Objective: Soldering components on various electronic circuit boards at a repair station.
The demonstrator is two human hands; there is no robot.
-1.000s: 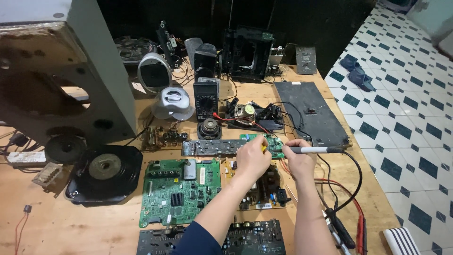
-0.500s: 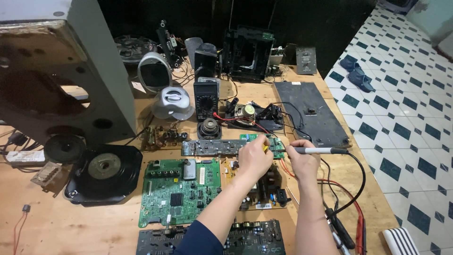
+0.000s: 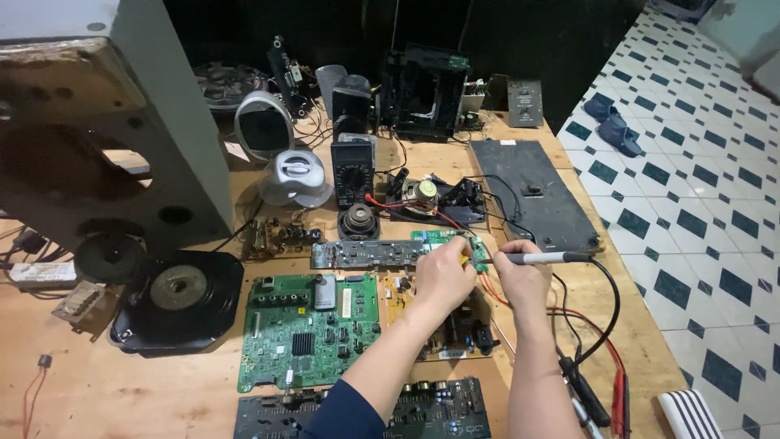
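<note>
The wooden bench (image 3: 146, 390) is crowded with electronic parts. At the left stands a big grey speaker cabinet (image 3: 106, 122), and in front of it lies a black round speaker (image 3: 177, 299). Near the middle, a large green circuit board (image 3: 309, 329) lies flat, with a yellow circuit board (image 3: 406, 297) just beside it on the right, partly under the arms, and a dark circuit board (image 3: 439, 410) at the lower edge. Behind these lies a long grey metal strip (image 3: 366, 254), then a small round speaker (image 3: 358, 219) and a black multimeter (image 3: 352, 171). A dark flat panel (image 3: 528, 191) lies at the right side of the bench. The left hand (image 3: 443, 272) is closed, its fingers (image 3: 457, 248) pinching the small green circuit board (image 3: 455, 240), which sits between the metal strip and the right hand, slightly raised at its right end. The right hand (image 3: 524, 280) is closed around a soldering iron (image 3: 536, 258), held almost level with its tip pointing left and touching, or nearly touching, the right end of the small green board; I cannot tell which. The black cable (image 3: 611, 305) of the iron curves down to the right, near red wires (image 3: 569, 313) and probes at the bench edge.
</note>
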